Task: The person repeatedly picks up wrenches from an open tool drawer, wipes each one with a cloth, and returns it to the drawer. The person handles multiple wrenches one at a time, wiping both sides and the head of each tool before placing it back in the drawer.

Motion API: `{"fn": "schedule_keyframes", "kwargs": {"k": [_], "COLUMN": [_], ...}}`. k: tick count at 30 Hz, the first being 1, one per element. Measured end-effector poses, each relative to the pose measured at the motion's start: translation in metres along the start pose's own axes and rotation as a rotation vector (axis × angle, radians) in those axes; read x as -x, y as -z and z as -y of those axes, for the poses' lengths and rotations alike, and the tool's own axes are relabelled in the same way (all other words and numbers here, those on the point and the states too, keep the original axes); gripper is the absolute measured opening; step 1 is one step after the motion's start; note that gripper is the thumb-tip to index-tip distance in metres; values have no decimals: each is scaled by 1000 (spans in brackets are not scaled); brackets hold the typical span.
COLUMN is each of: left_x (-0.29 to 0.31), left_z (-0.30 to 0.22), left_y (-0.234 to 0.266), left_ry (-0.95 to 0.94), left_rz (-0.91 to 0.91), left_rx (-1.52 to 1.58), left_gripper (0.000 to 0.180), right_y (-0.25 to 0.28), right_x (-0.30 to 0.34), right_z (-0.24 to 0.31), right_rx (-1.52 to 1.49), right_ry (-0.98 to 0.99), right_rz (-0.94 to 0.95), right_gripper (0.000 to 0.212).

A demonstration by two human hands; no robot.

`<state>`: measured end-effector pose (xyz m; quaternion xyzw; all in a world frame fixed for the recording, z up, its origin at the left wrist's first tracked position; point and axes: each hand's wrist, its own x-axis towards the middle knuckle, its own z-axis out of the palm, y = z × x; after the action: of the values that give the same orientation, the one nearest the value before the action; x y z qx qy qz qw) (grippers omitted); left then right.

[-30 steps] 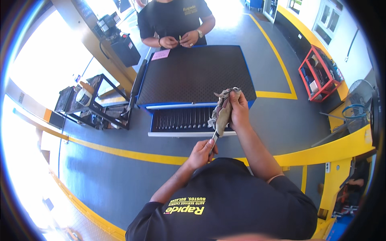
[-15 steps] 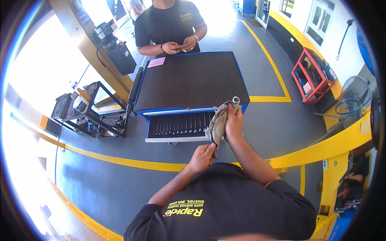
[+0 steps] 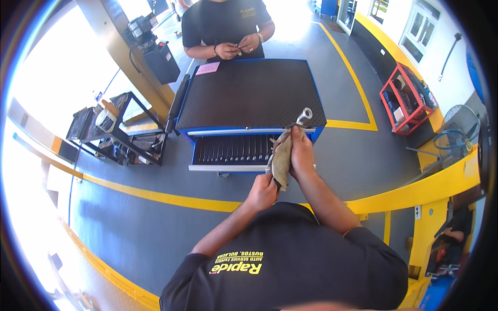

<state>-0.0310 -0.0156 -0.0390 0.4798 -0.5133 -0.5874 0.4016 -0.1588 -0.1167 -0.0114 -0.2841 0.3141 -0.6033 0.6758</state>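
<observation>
In front of me, a grey-beige rag (image 3: 281,160) is wrapped around a metal wrench, whose shiny ring end (image 3: 306,115) sticks out at the top. My right hand (image 3: 301,151) is closed around the upper part of the wrench and rag, thumb on top. Lower down, my left hand (image 3: 263,193) is closed on the rag's lower end; the wrench's other end is hidden there. Just beyond, an open drawer (image 3: 220,168) of the blue tool cabinet (image 3: 249,98) holds several wrenches (image 3: 233,150) in a row.
Across the cabinet stands a person (image 3: 225,28) in a dark shirt, fingers together. A pink paper (image 3: 207,68) lies on the black top. Left is a black cart (image 3: 116,129); right, a red cart (image 3: 407,98), a fan (image 3: 459,124) and a yellow beam (image 3: 415,189).
My hands and the wrench have moved slightly; the ring end now stands farther out of the rag and is tilted differently. My left hand has closed more tightly on the rag's lower end.
</observation>
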Motion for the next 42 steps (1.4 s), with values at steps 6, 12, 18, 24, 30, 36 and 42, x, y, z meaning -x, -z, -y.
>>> {"fn": "schedule_keyframes", "kwargs": {"k": [6, 12, 18, 24, 30, 36, 42], "left_x": [-5, -27, -40, -41, -52, -48, -31], "left_z": [-29, -65, -75, -67, -62, -65, -84], "left_y": [57, 70, 75, 117, 136, 129, 116], "left_ry": [-152, -455, -763, -647, -561, -554, -764], "left_rz": [247, -386, -810, -1028, -1115, -1151, -1187], "left_rx": [-686, -303, -638, -638, -562, -536, -608], "left_gripper": [30, 31, 35, 37, 36, 36, 36], "right_y": [5, -2, -9, 16, 47, 71, 74], "right_x": [18, 31, 47, 54, 57, 52, 47], "right_z": [4, 2, 12, 33, 25, 19, 23], "right_rx": [177, 897, 1120, 1182, 912, 530, -68], "right_ry": [-2, 96, -54, -216, -295, -332, -503], "right_rz": [185, 495, 655, 684, 660, 544, 343], "right_gripper": [29, 30, 29, 27, 25, 24, 45]}}
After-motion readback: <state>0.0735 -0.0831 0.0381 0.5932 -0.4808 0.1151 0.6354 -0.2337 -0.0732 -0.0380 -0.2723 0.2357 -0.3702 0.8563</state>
